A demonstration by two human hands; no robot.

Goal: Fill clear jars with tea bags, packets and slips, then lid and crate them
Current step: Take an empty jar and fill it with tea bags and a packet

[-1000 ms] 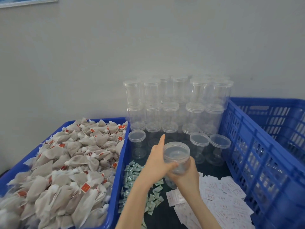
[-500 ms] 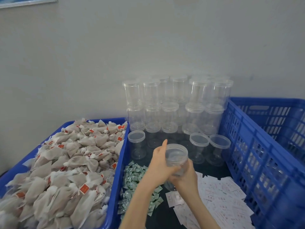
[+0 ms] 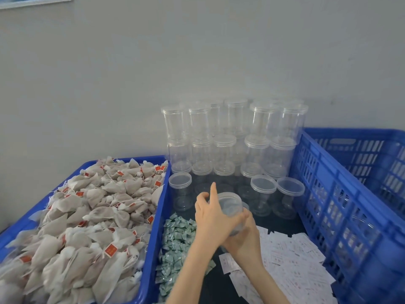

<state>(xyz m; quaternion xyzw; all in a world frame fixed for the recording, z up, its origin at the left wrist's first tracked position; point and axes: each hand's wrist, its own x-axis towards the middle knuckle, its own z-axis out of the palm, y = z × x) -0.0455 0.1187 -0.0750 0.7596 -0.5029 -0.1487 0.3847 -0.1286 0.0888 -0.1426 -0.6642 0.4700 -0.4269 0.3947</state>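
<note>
Two hands meet around one clear jar (image 3: 231,210) held above the dark table (image 3: 282,224), near the front of a stack of empty lidded jars (image 3: 235,139). The left hand (image 3: 213,218) wraps the jar's side from the left, thumb across its front and forefinger pointing straight up beside the rim. The right hand (image 3: 246,234) cups the jar from below, fingers curled round its base. The stack rises three tiers against the wall; its back rows blur together, so no exact count can be given. Three more lidded jars stand singly in front: one at left, two at right. Two blue crates flank the table: the left crate (image 3: 157,216) is heaped with tea bags (image 3: 87,216) bearing red tags; the right crate (image 3: 341,205) is slatted. One pile of green packets (image 3: 177,240) lies left of the forearms, one spread of white slips (image 3: 291,260) to their right.
</note>
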